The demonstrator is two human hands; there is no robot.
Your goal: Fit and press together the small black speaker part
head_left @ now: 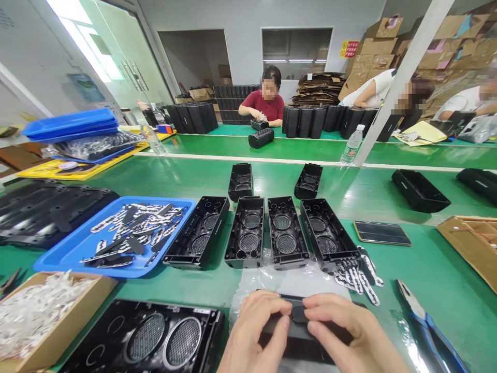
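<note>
Bottom centre of frame: left hand [254,331] and right hand [349,331], fingers curled and pinching together on a small black part [298,313]. The part rests on a flat black panel [295,336], which lies on a clear plastic sheet [287,282] on the green tabletop [427,269].

Bottom left: black speaker housing [147,336] with two mesh grilles, beside a cardboard box of white scraps [39,316].

Middle: four open black housings in a row [267,233], two smaller ones [275,180] behind.

Left of centre: blue tray [77,248] of black-and-white strips [135,233].

Right of centre: loose patterned strips [359,277], dark flat tablet [382,233].

Bottom right: blue-handled pliers [427,326].

Upper frame: other people seated at the far side, with black cylinders in rows [310,122] and a water bottle [351,145].
</note>
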